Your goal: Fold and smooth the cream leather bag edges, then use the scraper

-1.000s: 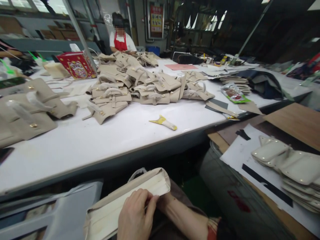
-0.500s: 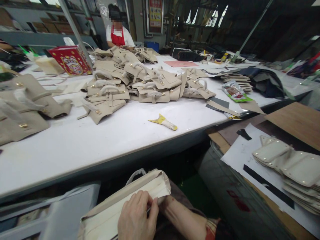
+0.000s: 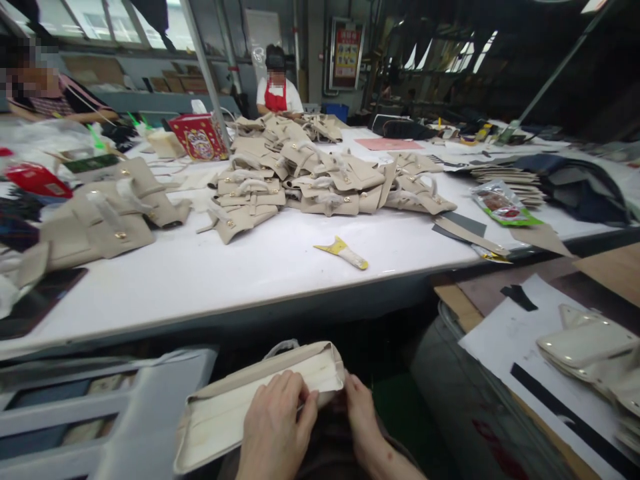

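A beige handbag lies tilted over my lap, its long pale base turned up and a wrapped handle showing at its far side. My left hand is closed over the near edge of the base, thumb and fingers pinching the rim. At the bag's right end, my right hand grips the corner; some of its fingers are hidden behind the bag. On the white table ahead lies a yellow-and-white forked tool, apart from both hands.
Several beige handbags are heaped across the table, with more bags at the left. A grey plastic crate stands left of my lap. Pale leather pieces lie on paper at the right. Two co-workers sit beyond the table.
My right hand has come out from under the bag to its right-end corner. The left hand keeps its grip. The view has swung left, showing a second co-worker.
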Demonstrator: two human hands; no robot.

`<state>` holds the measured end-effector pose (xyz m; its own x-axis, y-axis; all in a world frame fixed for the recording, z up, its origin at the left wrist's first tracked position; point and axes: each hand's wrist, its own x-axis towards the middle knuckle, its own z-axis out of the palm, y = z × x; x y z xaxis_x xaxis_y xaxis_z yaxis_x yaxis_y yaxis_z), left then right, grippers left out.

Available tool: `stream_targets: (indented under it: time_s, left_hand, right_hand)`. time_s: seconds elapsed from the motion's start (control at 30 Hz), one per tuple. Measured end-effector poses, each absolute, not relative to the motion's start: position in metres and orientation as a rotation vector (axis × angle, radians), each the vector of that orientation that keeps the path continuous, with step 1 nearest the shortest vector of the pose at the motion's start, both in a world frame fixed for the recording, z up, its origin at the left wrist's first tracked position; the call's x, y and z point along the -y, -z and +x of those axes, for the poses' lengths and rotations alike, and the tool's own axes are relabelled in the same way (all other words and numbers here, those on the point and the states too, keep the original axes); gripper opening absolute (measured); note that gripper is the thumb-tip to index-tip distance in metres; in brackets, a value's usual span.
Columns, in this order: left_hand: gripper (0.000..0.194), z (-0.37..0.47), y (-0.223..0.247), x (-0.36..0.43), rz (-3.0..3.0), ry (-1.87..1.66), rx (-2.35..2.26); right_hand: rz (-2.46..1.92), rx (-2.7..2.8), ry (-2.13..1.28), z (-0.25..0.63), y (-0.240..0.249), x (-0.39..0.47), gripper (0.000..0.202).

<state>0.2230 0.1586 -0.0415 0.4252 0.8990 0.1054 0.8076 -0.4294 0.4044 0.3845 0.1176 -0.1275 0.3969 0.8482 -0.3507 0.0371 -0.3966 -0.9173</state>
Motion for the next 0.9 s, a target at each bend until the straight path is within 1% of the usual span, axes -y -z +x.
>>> stream_targets:
  time_s: [0.03, 0.07, 0.13, 0.17, 0.23, 0.27, 0.33, 0.5, 0.67, 0.9]
  left_hand:
    - [0.020, 0.224, 0.040, -0.158, 2.391, -0.432, -1.484]
    - [0.020, 0.225, 0.039, -0.158, 2.388, -0.421, -1.497]
    - [0.020, 0.227, 0.036, -0.157, 2.381, -0.401, -1.519]
    - [0.019, 0.228, 0.034, -0.157, 2.381, -0.395, -1.523]
    - [0.019, 0.229, 0.032, -0.157, 2.383, -0.390, -1.526]
    - [0.019, 0.229, 0.031, -0.156, 2.385, -0.386, -1.525]
    - [0.020, 0.229, 0.030, -0.156, 2.392, -0.375, -1.523]
    - [0.019, 0.220, 0.035, -0.151, 2.441, -0.458, -1.440]
    - [0.016, 0.202, 0.042, -0.142, 2.494, -0.672, -1.211]
    - [0.020, 0.176, 0.041, -0.138, 2.448, -0.770, -1.438]
  right_hand:
    - [-1.738, 0.851, -1.061, 0.390, 0.121, -0.106, 0.048]
    - [-1.712, 0.988, -0.972, 0.396, 0.113, -0.095, 0.043]
    - [-1.568, 1.375, -0.662, 0.402, 0.094, -0.077, 0.021]
    - [-1.455, 1.571, -0.454, 0.402, 0.085, -0.071, 0.020]
    - [-1.260, 1.822, -0.058, 0.397, 0.072, -0.069, 0.033]
    - [-1.224, 1.885, 0.088, 0.392, 0.068, -0.070, 0.035]
    - [-1.252, 1.975, 0.256, 0.382, 0.067, -0.076, 0.035]
    - [-1.437, 2.015, 0.364, 0.368, 0.073, -0.082, 0.035]
    - [-1.441, 2.041, 0.299, 0.366, 0.065, -0.084, 0.036]
    - [-1.343, 2.044, 0.311, 0.352, 0.062, -0.088, 0.035]
